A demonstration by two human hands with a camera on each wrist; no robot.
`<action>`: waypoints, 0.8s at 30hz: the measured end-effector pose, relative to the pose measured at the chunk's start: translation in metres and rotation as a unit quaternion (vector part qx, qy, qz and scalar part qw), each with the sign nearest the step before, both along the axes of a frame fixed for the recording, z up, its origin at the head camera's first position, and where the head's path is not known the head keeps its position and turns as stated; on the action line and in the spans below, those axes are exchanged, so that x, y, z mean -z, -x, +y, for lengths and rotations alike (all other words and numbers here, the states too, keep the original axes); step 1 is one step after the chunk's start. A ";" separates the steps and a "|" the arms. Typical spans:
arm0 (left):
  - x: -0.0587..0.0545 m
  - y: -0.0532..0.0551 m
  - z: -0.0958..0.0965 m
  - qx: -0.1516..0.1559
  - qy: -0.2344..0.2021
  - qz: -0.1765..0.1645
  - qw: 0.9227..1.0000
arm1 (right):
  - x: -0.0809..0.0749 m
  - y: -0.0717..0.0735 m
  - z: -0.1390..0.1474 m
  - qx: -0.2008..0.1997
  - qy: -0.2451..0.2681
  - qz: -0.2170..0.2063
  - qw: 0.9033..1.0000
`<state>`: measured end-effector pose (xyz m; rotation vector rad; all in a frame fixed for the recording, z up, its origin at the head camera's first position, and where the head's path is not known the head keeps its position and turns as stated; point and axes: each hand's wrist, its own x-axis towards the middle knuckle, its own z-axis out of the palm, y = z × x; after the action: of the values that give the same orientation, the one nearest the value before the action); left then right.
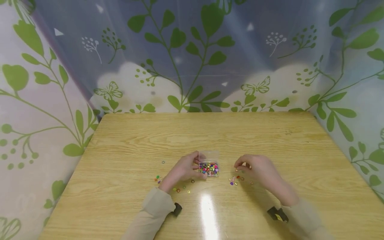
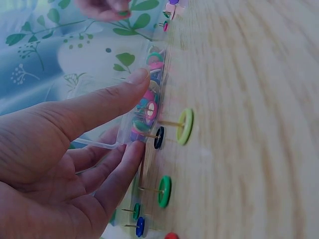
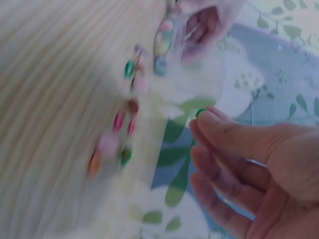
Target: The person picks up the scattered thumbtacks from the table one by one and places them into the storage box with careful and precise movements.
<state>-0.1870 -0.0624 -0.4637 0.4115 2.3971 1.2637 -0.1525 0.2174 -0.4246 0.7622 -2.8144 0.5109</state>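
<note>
Several loose tacks (image 1: 157,177) at far left on the wood-grain bench (image 1: 126,140), green and orange heads among them, just beside the person's left forearm. One lone tack (image 1: 163,162) farther back.

Left hand (image 1: 183,168): thumb along the near side of a clear box (image 1: 209,175), fingers at its left end; holding it. Below this hand, scattered tacks; left wrist view gives yellow-green (image 2: 188,127), black (image 2: 159,138) and green (image 2: 164,191) heads down, pins up.

Box: mid-bench, filled with multicoloured tacks (image 1: 209,168), transparent lid (image 1: 209,155) raised at the back.

Right of box, apart from it: second loose group (image 1: 232,183), purple, pink and red heads, blurred in right wrist view.

Right hand (image 1: 260,169): above the bench, near that group; thumb and forefinger pinch a small green-headed tack (image 3: 200,113). Black wristband (image 1: 277,214) on the right sleeve.
</note>
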 end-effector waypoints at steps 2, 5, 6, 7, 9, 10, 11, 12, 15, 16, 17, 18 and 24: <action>0.000 0.000 0.000 0.000 0.000 0.001 1.000 | -0.001 0.002 -0.011 -0.013 0.006 0.007 1.000; 0.000 0.001 0.001 -0.002 -0.001 -0.001 1.000 | 0.000 0.004 -0.025 -0.034 0.016 0.016 0.999; 0.001 0.001 0.001 -0.001 -0.002 0.000 1.000 | 0.000 0.005 -0.029 -0.041 0.017 0.023 0.999; 0.001 0.001 0.001 0.001 -0.003 0.002 1.000 | 0.001 0.006 -0.033 -0.047 0.020 0.027 0.998; 0.001 0.001 0.002 0.003 -0.002 0.004 1.000 | 0.003 0.007 -0.040 -0.051 0.023 0.032 0.998; 0.002 0.001 0.002 0.004 -0.001 0.006 1.000 | 0.004 0.008 -0.043 -0.052 0.024 0.033 0.998; 0.003 0.002 0.002 0.005 0.000 0.009 1.000 | 0.005 0.008 -0.045 -0.050 0.025 0.032 0.998; 0.003 0.002 0.002 0.006 0.000 0.011 1.000 | 0.006 0.009 -0.047 -0.048 0.028 0.030 0.998; 0.003 0.002 0.002 0.006 0.002 0.011 1.000 | 0.008 0.008 -0.051 -0.037 0.045 0.016 0.998; 0.003 0.002 0.002 0.006 0.001 0.010 1.000 | 0.008 0.008 -0.052 -0.034 0.051 0.013 0.998; 0.003 0.002 0.002 0.007 0.002 0.010 1.000 | 0.009 0.008 -0.053 -0.031 0.059 0.009 0.998; 0.003 0.002 0.001 0.007 0.002 0.009 1.000 | 0.009 0.008 -0.053 -0.028 0.065 0.007 0.997; 0.002 0.003 0.000 0.005 -0.002 0.006 1.000 | 0.007 0.010 -0.050 -0.017 0.070 0.016 0.997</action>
<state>-0.1895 -0.0628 -0.4659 0.4341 2.3998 1.2652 -0.1621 0.1674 -0.4315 0.7840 -2.7055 0.6881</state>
